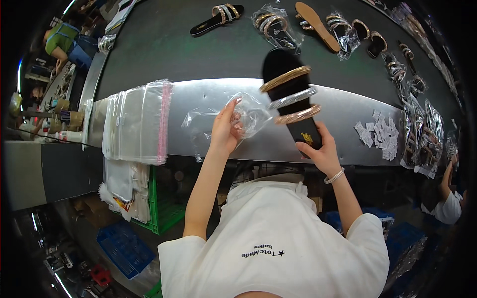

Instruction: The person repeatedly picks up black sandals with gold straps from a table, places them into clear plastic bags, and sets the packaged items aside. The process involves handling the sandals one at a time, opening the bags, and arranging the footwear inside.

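Note:
My right hand [320, 149] grips a black sandal [288, 94] by its heel end, thumb on the insole. Three straps in gold, silver and rose gold cross the sandal, and its toe points away from me. To its left, my left hand [228, 126] is closed on a crumpled clear plastic bag [253, 116], which spreads out on both sides of the fingers. The bag's edge comes close to the sandal's straps; whether they touch I cannot tell. Both hands are above the metal work surface [198, 89].
A stack of clear bags [134, 124] lies at the left. Small white labels [378, 133] are heaped at the right, beside bagged sandals [422, 134]. More sandals [318, 25] lie on the dark green belt [164, 44]. One person [64, 42] is at far left, another [444, 198] at far right.

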`<state>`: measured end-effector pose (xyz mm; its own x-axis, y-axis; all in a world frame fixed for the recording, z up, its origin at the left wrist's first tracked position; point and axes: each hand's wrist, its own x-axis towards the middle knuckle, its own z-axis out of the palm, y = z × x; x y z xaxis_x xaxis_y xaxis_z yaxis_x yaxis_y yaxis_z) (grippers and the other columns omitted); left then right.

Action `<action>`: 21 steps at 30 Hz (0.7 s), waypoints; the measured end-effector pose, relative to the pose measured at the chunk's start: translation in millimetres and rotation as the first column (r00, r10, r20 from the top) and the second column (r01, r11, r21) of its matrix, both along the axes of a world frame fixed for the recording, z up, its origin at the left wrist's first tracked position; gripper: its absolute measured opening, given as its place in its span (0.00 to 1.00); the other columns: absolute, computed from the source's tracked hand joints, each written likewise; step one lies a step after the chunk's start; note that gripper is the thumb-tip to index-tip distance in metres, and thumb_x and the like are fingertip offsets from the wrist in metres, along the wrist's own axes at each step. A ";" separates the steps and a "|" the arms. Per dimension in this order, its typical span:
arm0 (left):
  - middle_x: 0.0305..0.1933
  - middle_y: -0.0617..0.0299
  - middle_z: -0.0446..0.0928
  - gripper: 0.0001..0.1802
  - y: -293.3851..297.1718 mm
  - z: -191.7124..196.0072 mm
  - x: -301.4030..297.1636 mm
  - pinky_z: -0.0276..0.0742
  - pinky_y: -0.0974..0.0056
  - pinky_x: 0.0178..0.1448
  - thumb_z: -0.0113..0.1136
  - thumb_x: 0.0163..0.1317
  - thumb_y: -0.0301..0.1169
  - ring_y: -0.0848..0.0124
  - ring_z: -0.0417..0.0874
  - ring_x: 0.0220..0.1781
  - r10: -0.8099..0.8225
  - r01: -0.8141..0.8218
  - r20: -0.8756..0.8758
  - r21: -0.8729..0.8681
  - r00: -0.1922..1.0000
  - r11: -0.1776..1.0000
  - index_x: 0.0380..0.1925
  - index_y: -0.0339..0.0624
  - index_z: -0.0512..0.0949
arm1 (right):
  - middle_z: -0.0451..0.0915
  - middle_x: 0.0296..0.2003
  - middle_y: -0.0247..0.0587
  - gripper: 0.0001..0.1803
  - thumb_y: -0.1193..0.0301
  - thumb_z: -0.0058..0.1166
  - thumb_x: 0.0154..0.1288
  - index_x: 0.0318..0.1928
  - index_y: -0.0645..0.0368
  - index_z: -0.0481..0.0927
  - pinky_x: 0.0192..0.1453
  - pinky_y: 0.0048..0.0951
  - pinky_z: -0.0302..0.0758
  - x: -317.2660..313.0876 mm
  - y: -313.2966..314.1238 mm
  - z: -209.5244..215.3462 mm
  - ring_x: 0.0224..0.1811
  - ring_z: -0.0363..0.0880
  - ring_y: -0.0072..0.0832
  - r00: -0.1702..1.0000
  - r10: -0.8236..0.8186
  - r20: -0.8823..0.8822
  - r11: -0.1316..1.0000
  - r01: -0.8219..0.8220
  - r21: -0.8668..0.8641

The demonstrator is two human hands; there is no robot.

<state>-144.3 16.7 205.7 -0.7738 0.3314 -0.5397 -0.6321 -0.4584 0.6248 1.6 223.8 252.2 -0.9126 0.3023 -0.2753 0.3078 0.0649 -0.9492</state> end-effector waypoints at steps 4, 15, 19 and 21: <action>0.17 0.72 0.62 0.15 19.7 -6.3 -2.7 0.57 0.75 0.18 0.50 0.68 0.38 0.83 0.63 0.16 -0.108 0.057 -0.212 -0.236 0.971 0.970 0.49 0.45 0.76 | 0.78 0.37 0.49 0.22 0.70 0.55 0.60 0.56 0.55 0.72 0.44 0.35 0.74 6.0 32.5 -17.7 0.38 0.77 0.44 0.916 0.392 -0.080 0.745 -0.266 0.612; 0.17 0.65 0.61 0.18 71.8 50.9 54.8 0.62 0.65 0.22 0.62 0.54 0.32 0.70 0.65 0.18 -0.756 -0.540 -0.532 -0.536 -0.381 0.649 0.45 0.40 0.80 | 0.79 0.32 0.40 0.22 0.72 0.57 0.59 0.54 0.59 0.70 0.26 0.23 0.72 -18.7 -2.6 -33.9 0.25 0.76 0.21 0.983 -0.134 -0.126 0.917 0.075 -0.391; 0.17 0.66 0.60 0.19 68.0 65.4 72.3 0.62 0.65 0.22 0.62 0.54 0.34 0.70 0.65 0.19 -0.772 -0.505 -0.421 -0.588 -0.476 0.632 0.45 0.38 0.79 | 0.78 0.32 0.39 0.22 0.74 0.55 0.61 0.55 0.60 0.67 0.16 0.23 0.71 -25.0 -11.8 -40.0 0.21 0.75 0.19 0.897 -0.432 -0.097 0.620 0.217 -0.754; 0.18 0.65 0.61 0.17 62.6 65.8 84.7 0.64 0.67 0.23 0.61 0.55 0.33 0.70 0.67 0.20 -0.747 -0.388 -0.444 -0.656 -0.495 0.647 0.45 0.38 0.80 | 0.77 0.36 0.39 0.22 0.74 0.55 0.62 0.55 0.60 0.66 0.25 0.22 0.73 -19.3 -9.3 -32.0 0.28 0.75 0.18 0.890 -0.441 -0.112 0.628 0.217 -0.747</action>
<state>-59.6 79.3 271.5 -0.1657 0.8745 0.4559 0.9764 0.0806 0.2002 -17.7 214.5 220.3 -0.8571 0.4161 -0.3037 -0.0918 -0.7035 -0.7047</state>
